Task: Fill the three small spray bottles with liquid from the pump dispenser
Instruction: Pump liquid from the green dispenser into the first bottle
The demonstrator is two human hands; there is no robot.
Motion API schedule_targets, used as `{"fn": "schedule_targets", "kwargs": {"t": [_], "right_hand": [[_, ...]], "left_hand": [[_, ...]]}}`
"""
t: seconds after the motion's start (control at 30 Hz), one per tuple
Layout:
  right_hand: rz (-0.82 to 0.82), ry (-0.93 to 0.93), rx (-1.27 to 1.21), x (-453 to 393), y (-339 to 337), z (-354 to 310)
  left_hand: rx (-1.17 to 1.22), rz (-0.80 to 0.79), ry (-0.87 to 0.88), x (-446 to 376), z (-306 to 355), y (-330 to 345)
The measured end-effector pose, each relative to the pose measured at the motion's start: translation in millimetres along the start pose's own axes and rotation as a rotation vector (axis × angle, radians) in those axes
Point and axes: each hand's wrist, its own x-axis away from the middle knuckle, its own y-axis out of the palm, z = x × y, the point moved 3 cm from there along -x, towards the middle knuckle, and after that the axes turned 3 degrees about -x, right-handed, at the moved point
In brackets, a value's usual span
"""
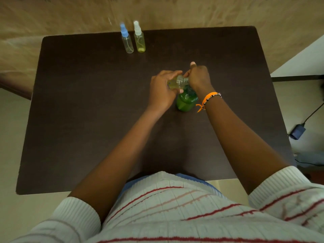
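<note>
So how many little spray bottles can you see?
3. The blue-capped bottle and the white-capped bottle stand side by side at the table's far edge. The third bottle is held tilted in the left hand, above the green dispenser.

Two capped spray bottles [127, 39] [139, 37] are standing side by side, nearly touching, at the far edge of the surface [87, 120], left of centre. Third spray bottle [178, 82] is lying tilted sideways near the middle, above the pump dispenser [186, 102]. Left hand [162, 90] is gripping its body from the left, right hand [199, 78] is sitting at its neck on the right.
</note>
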Motion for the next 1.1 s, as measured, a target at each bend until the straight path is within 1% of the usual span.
{"fn": "schedule_targets", "kwargs": {"t": [0.2, 0.4, 0.53, 0.67, 1.0, 1.1], "right_hand": [[0.005, 0.005, -0.01, 2, 1, 2], [-0.063, 0.003, -0.021, 0, 1, -6], [-0.004, 0.015, -0.043, -3, -1, 0], [0.012, 0.027, -0.035, -3, 0, 3], [-0.069, 0.032, -0.003, -1, 1, -6], [-0.04, 0.017, 0.003, -3, 1, -3]], "left_hand": [[0.009, -0.01, -0.022, 1, -2, 2], [0.009, 0.025, -0.013, 2, 3, -3], [0.015, 0.014, -0.021, 4, 5, -2], [0.003, -0.001, -0.028, 4, 6, -1], [-0.018, 0.017, -0.016, 6, 12, -6], [-0.017, 0.007, -0.041, 6, 10, -4]]}}
